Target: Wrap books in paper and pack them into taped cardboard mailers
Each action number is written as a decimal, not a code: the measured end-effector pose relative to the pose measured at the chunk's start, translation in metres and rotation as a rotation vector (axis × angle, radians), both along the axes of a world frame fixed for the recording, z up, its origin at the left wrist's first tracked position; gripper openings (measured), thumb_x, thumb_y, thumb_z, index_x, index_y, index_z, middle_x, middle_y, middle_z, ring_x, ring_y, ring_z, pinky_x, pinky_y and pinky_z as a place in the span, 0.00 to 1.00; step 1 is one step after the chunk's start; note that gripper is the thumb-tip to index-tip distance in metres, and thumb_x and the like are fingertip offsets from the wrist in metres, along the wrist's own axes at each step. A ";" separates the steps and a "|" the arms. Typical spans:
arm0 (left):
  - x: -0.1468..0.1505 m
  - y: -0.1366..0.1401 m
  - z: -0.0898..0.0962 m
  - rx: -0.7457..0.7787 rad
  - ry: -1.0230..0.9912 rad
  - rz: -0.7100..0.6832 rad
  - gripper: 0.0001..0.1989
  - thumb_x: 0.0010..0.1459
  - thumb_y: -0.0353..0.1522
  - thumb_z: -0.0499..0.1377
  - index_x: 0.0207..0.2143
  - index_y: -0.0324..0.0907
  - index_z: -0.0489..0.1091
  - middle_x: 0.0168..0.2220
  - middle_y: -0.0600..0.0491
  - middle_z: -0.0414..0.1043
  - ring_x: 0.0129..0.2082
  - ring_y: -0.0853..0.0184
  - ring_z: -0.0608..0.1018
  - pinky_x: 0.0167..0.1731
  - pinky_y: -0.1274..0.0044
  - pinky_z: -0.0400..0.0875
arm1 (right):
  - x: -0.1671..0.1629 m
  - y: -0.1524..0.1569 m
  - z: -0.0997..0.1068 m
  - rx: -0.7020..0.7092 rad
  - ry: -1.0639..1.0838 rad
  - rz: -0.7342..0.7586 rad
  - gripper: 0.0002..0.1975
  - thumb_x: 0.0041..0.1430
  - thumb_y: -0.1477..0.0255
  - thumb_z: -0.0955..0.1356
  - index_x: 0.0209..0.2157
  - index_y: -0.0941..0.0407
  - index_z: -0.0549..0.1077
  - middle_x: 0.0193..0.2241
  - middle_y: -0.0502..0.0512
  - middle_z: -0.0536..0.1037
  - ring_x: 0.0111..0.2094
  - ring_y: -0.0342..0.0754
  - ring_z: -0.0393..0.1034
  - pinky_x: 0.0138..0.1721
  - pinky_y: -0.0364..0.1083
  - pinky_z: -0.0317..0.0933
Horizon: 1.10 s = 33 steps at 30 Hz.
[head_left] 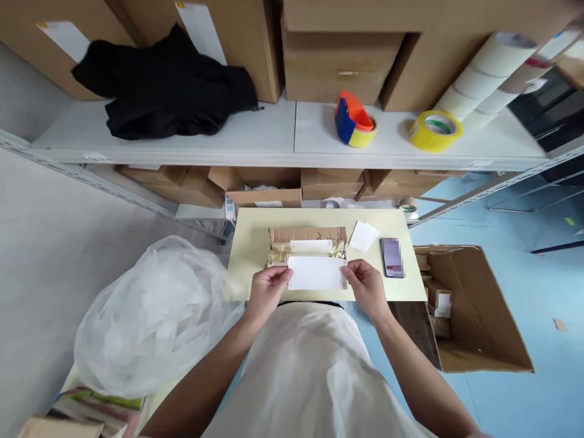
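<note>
Stretched between both hands is a white paper label, held level above the near side of a cardboard box. My left hand pinches its left end between thumb and fingers, and my right hand pinches the right end. Behind the label lies the brown cardboard box, with shiny clear tape at its sides and another white label on top. The near part of the box is hidden by the label I hold. White paper slips lie on the table just right of the box.
A phone lies on the pale table. A shelf behind bears a tape dispenser, yellow tape and black cloth. At left sits a plastic bag; at right, a large open carton holds small boxes.
</note>
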<state>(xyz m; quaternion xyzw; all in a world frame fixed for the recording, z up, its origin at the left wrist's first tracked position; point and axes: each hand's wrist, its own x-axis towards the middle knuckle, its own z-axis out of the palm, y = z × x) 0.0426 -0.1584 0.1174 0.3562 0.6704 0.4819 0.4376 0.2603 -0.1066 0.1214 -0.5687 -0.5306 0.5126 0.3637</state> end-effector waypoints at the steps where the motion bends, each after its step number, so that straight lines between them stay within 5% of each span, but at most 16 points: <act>1: 0.000 -0.007 -0.006 -0.023 0.039 -0.007 0.13 0.48 0.40 0.62 0.29 0.39 0.77 0.27 0.52 0.78 0.27 0.68 0.76 0.30 0.78 0.70 | 0.001 -0.005 -0.005 -0.026 -0.021 0.012 0.15 0.53 0.58 0.68 0.27 0.57 0.68 0.20 0.47 0.66 0.20 0.40 0.56 0.22 0.41 0.52; 6: -0.003 -0.022 -0.026 -0.055 0.285 -0.028 0.12 0.53 0.39 0.59 0.30 0.40 0.76 0.28 0.52 0.78 0.27 0.68 0.77 0.29 0.79 0.70 | -0.002 -0.022 -0.027 -0.092 -0.143 0.017 0.16 0.54 0.58 0.67 0.27 0.57 0.70 0.22 0.50 0.69 0.23 0.42 0.59 0.26 0.42 0.57; 13: -0.013 0.033 -0.033 -0.034 0.657 -0.191 0.12 0.57 0.37 0.56 0.31 0.41 0.76 0.28 0.52 0.78 0.28 0.67 0.77 0.32 0.78 0.68 | -0.013 0.021 -0.042 -0.060 -0.220 -0.040 0.18 0.51 0.55 0.67 0.27 0.57 0.70 0.20 0.50 0.71 0.20 0.41 0.60 0.22 0.41 0.55; 20: -0.019 0.065 -0.050 -0.194 0.771 -0.256 0.11 0.57 0.37 0.56 0.33 0.42 0.77 0.31 0.52 0.79 0.29 0.65 0.78 0.33 0.76 0.67 | -0.022 0.055 -0.066 0.027 -0.424 0.015 0.15 0.52 0.58 0.66 0.28 0.56 0.73 0.24 0.54 0.77 0.23 0.45 0.68 0.29 0.44 0.61; 33: -0.018 0.076 -0.051 -0.406 0.952 -0.315 0.10 0.53 0.39 0.57 0.28 0.44 0.75 0.29 0.51 0.78 0.33 0.60 0.78 0.32 0.73 0.68 | -0.038 0.056 -0.071 0.085 -0.927 0.154 0.08 0.58 0.66 0.63 0.33 0.55 0.72 0.28 0.54 0.78 0.29 0.49 0.70 0.28 0.43 0.52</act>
